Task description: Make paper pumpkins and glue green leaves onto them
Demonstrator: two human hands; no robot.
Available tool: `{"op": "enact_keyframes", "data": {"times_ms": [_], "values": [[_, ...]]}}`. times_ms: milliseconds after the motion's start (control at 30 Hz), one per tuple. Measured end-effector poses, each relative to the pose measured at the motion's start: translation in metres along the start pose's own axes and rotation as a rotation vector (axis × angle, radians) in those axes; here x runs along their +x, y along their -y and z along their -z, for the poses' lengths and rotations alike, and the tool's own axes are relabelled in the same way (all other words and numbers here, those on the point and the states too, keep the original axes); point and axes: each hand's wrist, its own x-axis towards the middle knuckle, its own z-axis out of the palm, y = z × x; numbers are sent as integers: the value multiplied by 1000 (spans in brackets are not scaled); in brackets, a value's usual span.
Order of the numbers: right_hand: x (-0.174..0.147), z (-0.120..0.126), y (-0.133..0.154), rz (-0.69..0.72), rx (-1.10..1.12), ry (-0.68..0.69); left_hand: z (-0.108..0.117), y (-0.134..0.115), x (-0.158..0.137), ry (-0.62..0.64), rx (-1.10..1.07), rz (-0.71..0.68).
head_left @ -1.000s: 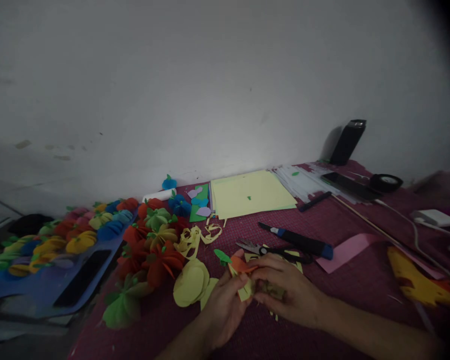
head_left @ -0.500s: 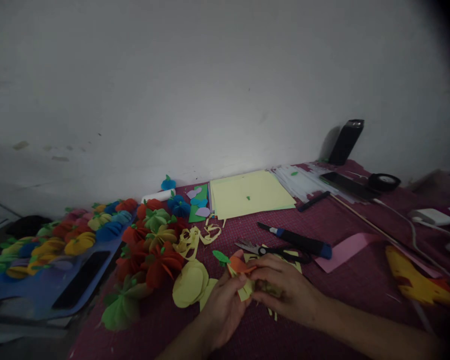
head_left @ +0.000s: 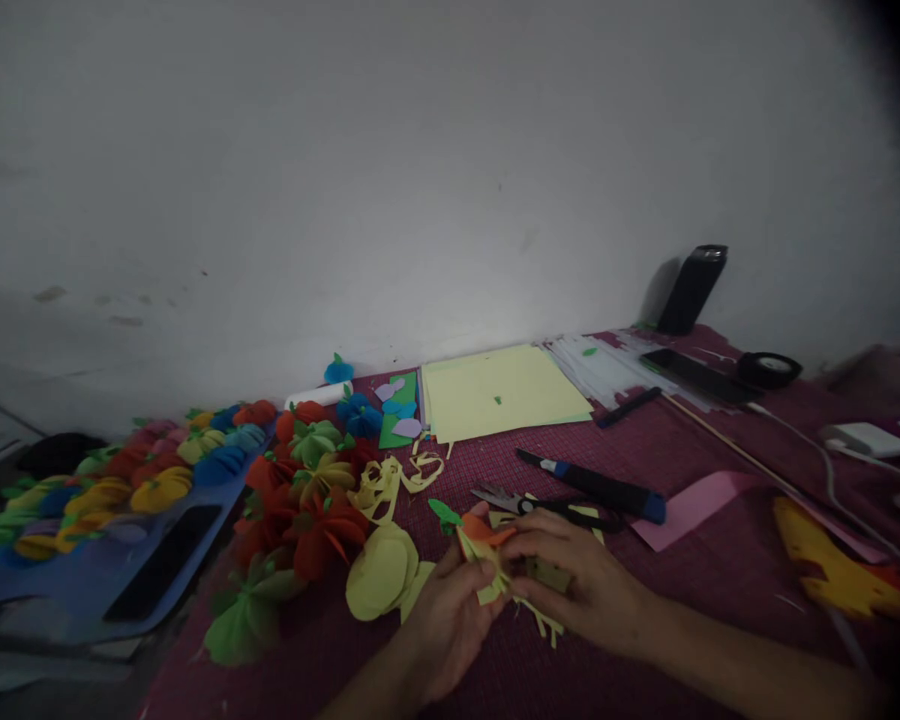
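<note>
Between my two hands is a small paper pumpkin [head_left: 486, 535] with orange and pale yellow folds and a green leaf [head_left: 443, 514] on top. My left hand [head_left: 454, 610] is closed around its lower left side, the thumb pressed on the yellow paper. On the other side, my right hand [head_left: 570, 570] pinches the paper with bent fingers. Scissors [head_left: 547, 504] lie just beyond the right hand, partly over yellow paper. Beside the left hand rest pale yellow paper circles [head_left: 381, 575]. What the fingertips cover is hidden.
Finished paper pumpkins in red, orange and green [head_left: 326, 530] crowd the left. More sit on a blue board [head_left: 229, 490]. A utility knife [head_left: 600, 488], pink strip [head_left: 694, 510], yellow sheets [head_left: 502, 390], a phone [head_left: 694, 375] and a black can [head_left: 694, 288] lie beyond and right.
Both hands stay nearly in place on the paper pumpkin. Its yellow folds have shifted slightly between the fingers, and the view has tilted a little.
</note>
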Motion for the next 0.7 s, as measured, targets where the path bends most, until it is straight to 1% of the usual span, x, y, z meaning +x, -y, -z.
{"op": "enact_keyframes", "data": {"times_ms": [367, 500, 600, 700], "values": [[1, 2, 0, -96, 129, -24, -3, -2, 0, 9, 14, 2], [1, 2, -1, -104, 143, -11, -3, -1, -1, -11, 8, 10], [2, 2, -1, -104, 126, -4, -3, -2, 0, 11, 3, 6], [2, 2, -1, -73, 125, 8, -3, -2, 1, 26, 8, 3]]}}
